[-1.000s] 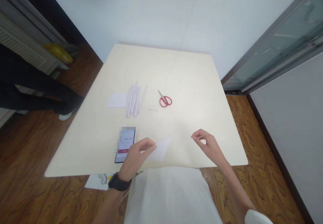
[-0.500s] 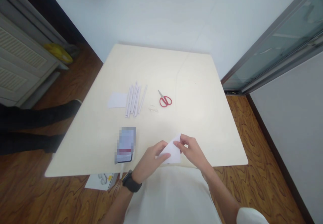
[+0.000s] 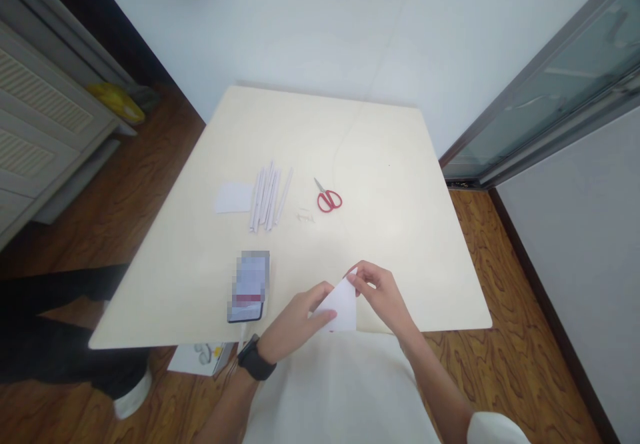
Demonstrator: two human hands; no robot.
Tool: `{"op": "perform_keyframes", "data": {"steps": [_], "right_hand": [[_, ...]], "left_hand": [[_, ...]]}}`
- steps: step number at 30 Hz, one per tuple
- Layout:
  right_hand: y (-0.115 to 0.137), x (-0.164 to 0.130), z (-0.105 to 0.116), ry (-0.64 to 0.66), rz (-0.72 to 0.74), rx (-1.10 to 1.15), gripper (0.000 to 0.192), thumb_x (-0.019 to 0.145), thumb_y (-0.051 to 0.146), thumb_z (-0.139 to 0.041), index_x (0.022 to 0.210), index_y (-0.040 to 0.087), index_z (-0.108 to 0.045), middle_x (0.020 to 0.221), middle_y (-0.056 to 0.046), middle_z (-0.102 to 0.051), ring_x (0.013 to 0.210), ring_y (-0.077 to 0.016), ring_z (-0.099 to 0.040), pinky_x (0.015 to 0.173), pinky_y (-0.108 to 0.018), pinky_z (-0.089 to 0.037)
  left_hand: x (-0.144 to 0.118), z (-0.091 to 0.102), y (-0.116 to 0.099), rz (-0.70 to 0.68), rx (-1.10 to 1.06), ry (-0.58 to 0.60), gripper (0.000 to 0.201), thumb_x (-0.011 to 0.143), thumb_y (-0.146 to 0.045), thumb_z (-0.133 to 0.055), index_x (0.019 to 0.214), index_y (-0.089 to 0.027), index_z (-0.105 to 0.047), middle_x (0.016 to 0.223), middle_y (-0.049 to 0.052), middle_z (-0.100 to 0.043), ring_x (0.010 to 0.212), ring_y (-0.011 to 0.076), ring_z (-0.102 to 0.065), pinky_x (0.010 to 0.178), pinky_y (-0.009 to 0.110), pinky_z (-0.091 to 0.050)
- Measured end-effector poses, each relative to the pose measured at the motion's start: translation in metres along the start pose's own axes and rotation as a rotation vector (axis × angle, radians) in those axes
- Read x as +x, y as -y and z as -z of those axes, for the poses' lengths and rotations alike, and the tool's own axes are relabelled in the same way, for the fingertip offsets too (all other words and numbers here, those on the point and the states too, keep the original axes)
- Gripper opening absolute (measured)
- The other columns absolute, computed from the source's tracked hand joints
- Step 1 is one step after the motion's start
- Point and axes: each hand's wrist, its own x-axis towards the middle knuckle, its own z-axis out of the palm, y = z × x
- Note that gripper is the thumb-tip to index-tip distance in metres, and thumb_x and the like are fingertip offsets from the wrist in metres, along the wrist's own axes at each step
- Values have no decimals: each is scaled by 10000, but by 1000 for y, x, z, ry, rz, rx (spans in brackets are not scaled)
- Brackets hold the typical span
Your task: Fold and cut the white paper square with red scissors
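Observation:
A small sheet of white paper point(image 3: 344, 307) is held near the table's front edge, tilted so that one corner points up. My left hand point(image 3: 303, 314), with a dark watch on the wrist, pinches its left side, thumb lying on the near face. At the top corner my right hand point(image 3: 377, 289) pinches the paper between thumb and fingers. Beyond the hands lie red-handled scissors point(image 3: 327, 199) and a few small pale scraps point(image 3: 305, 216). Left of these rest several thin rolled paper sticks point(image 3: 265, 199) and a flat white paper stack point(image 3: 233, 198).
A phone with a blurred screen point(image 3: 249, 287) lies on the table point(image 3: 400, 231) left of my hands, with a white cable running off the front edge. Below is a white box point(image 3: 197, 359) on the floor. Another person's legs point(image 3: 75, 344) are at the left.
My right hand has shifted slightly along the paper's top corner, and the sheet has tilted a little. At the left, the other person's legs have moved nearer to me.

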Motion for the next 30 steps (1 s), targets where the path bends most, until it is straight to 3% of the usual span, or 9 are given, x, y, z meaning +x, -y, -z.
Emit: {"op": "perform_keyframes", "data": {"steps": [5, 11, 17, 21, 26, 30], "right_hand": [[1, 1, -2, 4, 9, -9, 223, 936, 313, -527, 824, 138, -608, 691, 25, -601, 630, -117, -600, 638, -289, -516], [6, 4, -4, 63, 38, -71, 235, 940, 316, -521, 819, 136, -613, 681, 27, -606, 639, -122, -611, 667, -306, -523], [-4, 19, -3, 148, 42, -188, 207, 939, 312, -526, 961, 133, -626, 880, -25, -660, 718, -134, -638, 668, -308, -545], [-23, 67, -2, 136, 38, -297, 237, 929, 294, -546, 1107, 145, -590, 1060, -66, -638, 855, -175, -646, 731, -355, -555], [-41, 157, -6, -17, 52, -510, 281, 923, 287, -553, 1177, 167, -563, 1194, -89, -590, 996, -218, -615, 833, -423, -527], [-50, 202, -19, -23, 84, -669, 298, 920, 284, -558, 1196, 171, -553, 1222, -93, -575, 1019, -227, -606, 846, -434, -522]], "left_hand": [[2, -1, -6, -14, 39, -9, 152, 820, -185, -517, 962, -207, -566, 877, -10, -642, 822, 179, -587, 736, 265, -430], [5, -4, -6, -16, 94, -93, 97, 866, -254, -474, 833, -200, -548, 746, -38, -532, 708, 150, -488, 635, 241, -361], [3, 2, 3, 7, 122, -165, 115, 864, -271, -473, 822, -198, -551, 715, -39, -502, 685, 157, -458, 609, 245, -326], [-1, 7, 11, 26, 76, -208, 126, 854, -278, -497, 767, -191, -528, 702, -32, -491, 685, 161, -464, 621, 246, -356], [-7, 5, 16, 17, -69, -218, 102, 875, -263, -481, 927, -194, -535, 879, 15, -610, 820, 188, -574, 732, 268, -433], [-9, 5, 10, 8, -168, -227, 116, 891, -265, -477, 978, -204, -524, 927, 25, -635, 829, 179, -597, 752, 273, -451]]}}
